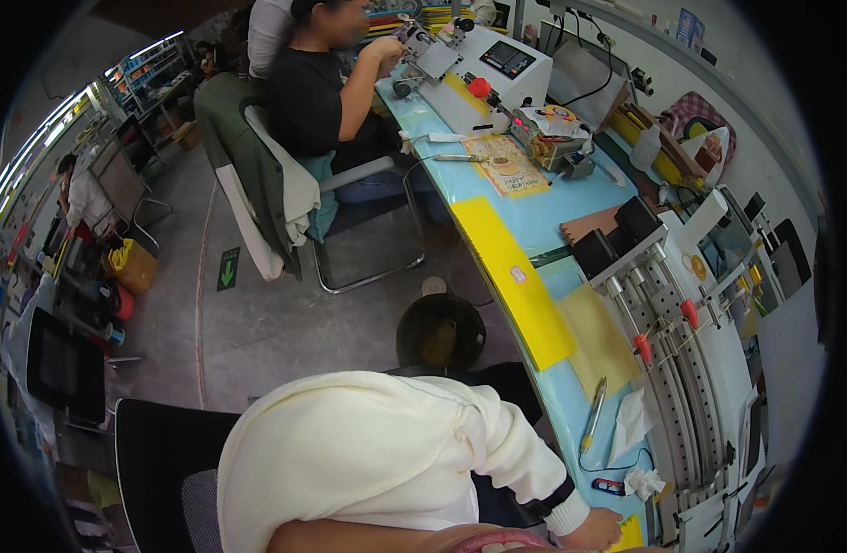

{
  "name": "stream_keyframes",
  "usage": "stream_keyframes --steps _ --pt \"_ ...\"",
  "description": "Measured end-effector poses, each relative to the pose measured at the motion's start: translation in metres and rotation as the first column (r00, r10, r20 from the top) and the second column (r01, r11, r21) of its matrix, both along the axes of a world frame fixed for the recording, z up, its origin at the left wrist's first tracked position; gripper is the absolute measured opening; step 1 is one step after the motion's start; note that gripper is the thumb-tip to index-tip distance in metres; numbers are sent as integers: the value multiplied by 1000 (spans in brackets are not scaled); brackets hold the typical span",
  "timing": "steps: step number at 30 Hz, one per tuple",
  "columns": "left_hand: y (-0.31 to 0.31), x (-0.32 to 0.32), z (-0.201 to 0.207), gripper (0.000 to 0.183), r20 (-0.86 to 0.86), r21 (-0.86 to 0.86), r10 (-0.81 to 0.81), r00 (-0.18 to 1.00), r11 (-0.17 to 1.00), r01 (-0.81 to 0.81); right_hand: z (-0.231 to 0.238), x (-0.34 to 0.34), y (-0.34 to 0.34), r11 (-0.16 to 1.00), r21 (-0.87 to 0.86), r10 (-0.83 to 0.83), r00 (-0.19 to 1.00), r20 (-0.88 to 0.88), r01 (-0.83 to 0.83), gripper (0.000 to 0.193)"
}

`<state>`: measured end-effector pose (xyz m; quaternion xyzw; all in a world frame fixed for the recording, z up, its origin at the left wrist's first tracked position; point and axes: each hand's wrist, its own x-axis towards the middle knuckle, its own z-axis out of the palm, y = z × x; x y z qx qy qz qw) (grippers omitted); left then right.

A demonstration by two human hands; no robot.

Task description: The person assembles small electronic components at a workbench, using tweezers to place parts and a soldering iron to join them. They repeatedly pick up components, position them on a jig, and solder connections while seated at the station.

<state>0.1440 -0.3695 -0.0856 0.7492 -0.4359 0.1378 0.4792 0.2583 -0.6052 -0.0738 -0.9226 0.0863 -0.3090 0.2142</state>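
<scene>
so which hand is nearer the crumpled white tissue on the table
Left, as far as shown: the left hand is just below and left of the crumpled tissue in the picture, not touching it. The right hand is out of view.

bright yellow piece (pixel 631 534), yellow sheet (pixel 499 251), pale blue tabletop (pixel 550 221), cream sleeve (pixel 525 452) with dark band, red knob (pixel 479 88)
</scene>
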Motion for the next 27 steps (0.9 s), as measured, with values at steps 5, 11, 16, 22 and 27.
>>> stream_keyframes --steps 5,11,16,22,27 --pt "2 0 5 20 -40 -45 -7 999 999 5 10 -4 5 999 17 41 999 11 -42 35" --pt "10 -1 13 21 -97 -94 -18 995 996 9 25 -14 22 994 52 95 994 51 -97 37" --pt "16 -3 24 21 -163 -157 -24 986 988 -2 42 -22 40 978 96 175 979 101 -185 38" --pt "28 -10 48 22 -371 -400 -126 920 916 -36 63 -38 62 950 148 253 955 151 -275 41" --pt "54 -19 90 12 -510 -704 -339 791 693 -157 80 -48 88 926 152 318 931 180 -346 42"
